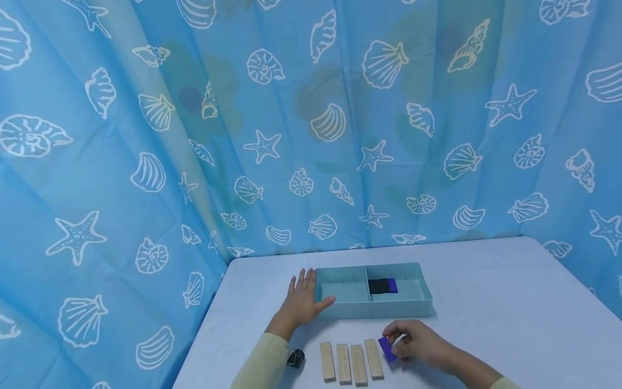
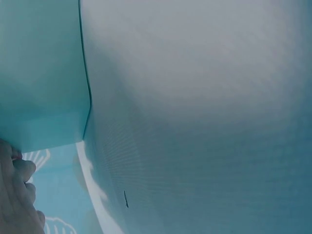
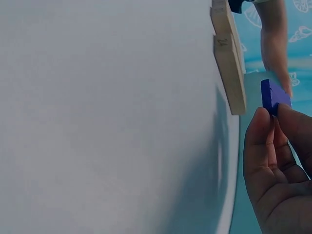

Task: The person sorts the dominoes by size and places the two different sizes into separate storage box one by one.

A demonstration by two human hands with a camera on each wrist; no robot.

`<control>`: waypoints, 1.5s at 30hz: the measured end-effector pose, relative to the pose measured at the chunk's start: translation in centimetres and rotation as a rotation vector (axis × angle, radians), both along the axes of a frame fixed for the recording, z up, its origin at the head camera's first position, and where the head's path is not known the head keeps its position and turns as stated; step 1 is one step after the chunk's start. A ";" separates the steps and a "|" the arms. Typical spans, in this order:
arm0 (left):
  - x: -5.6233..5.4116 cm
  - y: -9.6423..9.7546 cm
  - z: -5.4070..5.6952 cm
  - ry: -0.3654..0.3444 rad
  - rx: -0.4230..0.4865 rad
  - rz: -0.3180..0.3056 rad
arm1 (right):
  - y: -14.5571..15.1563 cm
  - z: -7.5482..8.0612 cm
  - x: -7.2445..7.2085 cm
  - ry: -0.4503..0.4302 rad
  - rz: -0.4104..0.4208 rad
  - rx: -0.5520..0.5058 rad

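Observation:
Between thumb and fingertips, my right hand (image 1: 419, 341) pinches a small flat purple block (image 1: 387, 349), just right of a row of wooden blocks (image 1: 358, 363). In the right wrist view the purple block (image 3: 274, 96) shows upright at the fingertips. My left hand (image 1: 302, 300) rests against the left end of a pale teal divided tray (image 1: 379, 309), fingers extended and thumb over the front rim. In the tray's right compartment, black pieces (image 1: 378, 286) and a purple piece (image 1: 393, 285) lie side by side against the divider. Nothing lies in the left compartment.
A small black object (image 1: 295, 359) sits near my left forearm, left of the wooden blocks. White cloth (image 1: 491, 302) covers the table. Behind it hangs a blue curtain (image 1: 291, 156) with shell and starfish prints.

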State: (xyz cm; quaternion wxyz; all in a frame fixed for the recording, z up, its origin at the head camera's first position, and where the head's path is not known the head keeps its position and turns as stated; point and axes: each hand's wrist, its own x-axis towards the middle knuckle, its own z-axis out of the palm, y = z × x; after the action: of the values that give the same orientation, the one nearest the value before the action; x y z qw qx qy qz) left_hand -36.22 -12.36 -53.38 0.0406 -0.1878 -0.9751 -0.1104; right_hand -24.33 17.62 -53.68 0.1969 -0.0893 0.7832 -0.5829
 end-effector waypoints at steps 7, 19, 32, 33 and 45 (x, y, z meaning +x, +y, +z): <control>0.0 0.0 0.3 -0.003 0.010 -0.003 | 0.7 1.5 -0.5 0.025 -0.027 -0.021; 0.0 -0.2 0.3 -0.001 0.032 -0.003 | 1.6 3.2 -1.7 0.092 -0.080 0.038; 0.1 0.0 0.3 -0.020 0.027 0.003 | 2.4 4.1 -3.2 0.162 -0.131 0.083; 0.1 0.0 0.2 -0.019 0.027 0.003 | 2.4 4.2 -3.3 0.171 -0.135 0.086; 0.1 0.0 0.1 -0.007 0.016 -0.005 | 2.9 4.8 -5.0 0.231 -0.188 0.119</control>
State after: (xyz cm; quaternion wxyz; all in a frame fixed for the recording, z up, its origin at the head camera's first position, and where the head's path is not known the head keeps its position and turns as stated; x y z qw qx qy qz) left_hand -36.12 -12.38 -53.25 0.0383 -0.1896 -0.9738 -0.1192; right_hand -29.37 20.52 -48.84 0.0550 -0.0699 0.8388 -0.5371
